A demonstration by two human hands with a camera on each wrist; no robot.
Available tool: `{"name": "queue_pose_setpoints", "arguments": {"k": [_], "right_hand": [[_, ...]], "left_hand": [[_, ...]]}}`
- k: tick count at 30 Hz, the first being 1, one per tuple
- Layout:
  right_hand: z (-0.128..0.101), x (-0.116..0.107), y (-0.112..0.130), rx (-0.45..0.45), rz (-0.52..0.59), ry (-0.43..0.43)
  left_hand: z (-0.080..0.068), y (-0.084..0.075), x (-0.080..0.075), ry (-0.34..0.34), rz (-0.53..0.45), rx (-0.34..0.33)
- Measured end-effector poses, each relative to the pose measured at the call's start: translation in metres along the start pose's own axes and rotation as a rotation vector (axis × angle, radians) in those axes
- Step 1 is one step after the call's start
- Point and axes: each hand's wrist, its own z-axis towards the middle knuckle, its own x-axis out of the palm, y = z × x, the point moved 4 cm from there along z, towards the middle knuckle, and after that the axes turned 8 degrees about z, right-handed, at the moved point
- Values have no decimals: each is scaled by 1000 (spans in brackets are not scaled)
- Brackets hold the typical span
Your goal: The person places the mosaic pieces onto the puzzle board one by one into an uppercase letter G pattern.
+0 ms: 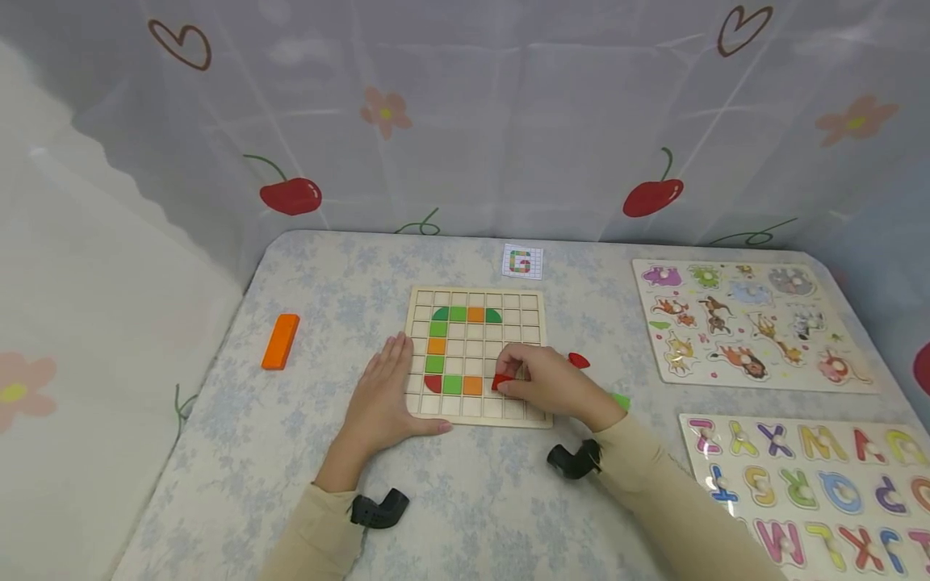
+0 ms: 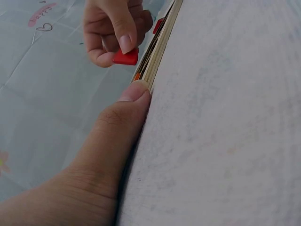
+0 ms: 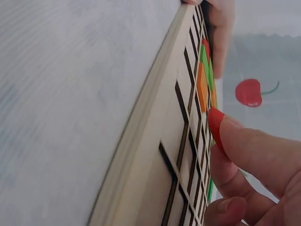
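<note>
A square wooden grid board (image 1: 465, 409) lies on the table. Green, orange and red pieces in its cells form a C-like outline. My left hand (image 1: 378, 399) rests along the board's left edge with straight fingers; its thumb touches the near edge, as the left wrist view shows. Between thumb and fingertips my right hand (image 1: 552, 381) pinches a small red puzzle piece (image 1: 500, 381), just right of the orange piece (image 1: 472, 386) in the bottom row. In the right wrist view the red piece (image 3: 215, 125) is above the grid, partly covered by the thumb.
A red quarter-round piece (image 1: 578, 360) and a green piece (image 1: 621, 401) lie right of the board. Behind it is a pattern card (image 1: 522, 262). An orange block (image 1: 280, 342) lies at left. An animal puzzle (image 1: 756, 327) and a letter puzzle (image 1: 806, 492) occupy the right side.
</note>
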Motion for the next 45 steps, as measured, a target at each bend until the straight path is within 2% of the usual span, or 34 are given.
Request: {"name": "queue_pose_setpoints", "arguments": {"k": [5,11,20,24,27,31,37,42,45], "right_hand": [[10,9,4,-18,-103,-18],[11,14,7,-48,-215,-41],[6,18,10,-87,-275,-58],[-2,17,11,-99,-315,-58],[-10,15,10,-104,-302,-52],[-24,5,1,-80,-292,-68],[-51,-22,-20,-42,-292,-138],[-75,-48,-38,49,-314,-161],[-88,-60,-46,109,-365,-165]], "left_hand": [[-1,-2,-2,-11,-7,6],[-1,-2,-2,-18,-8,8],[-1,-1,-1,3,6,5],[-1,-1,-2,-3,5,6],[-2,-2,-2,-7,0,9],[-2,-3,-3,-10,-11,12],[-1,-2,-2,-11,-6,11],[-2,-2,-3,-17,-10,12],[-1,-3,-3,-22,-8,13]]}}
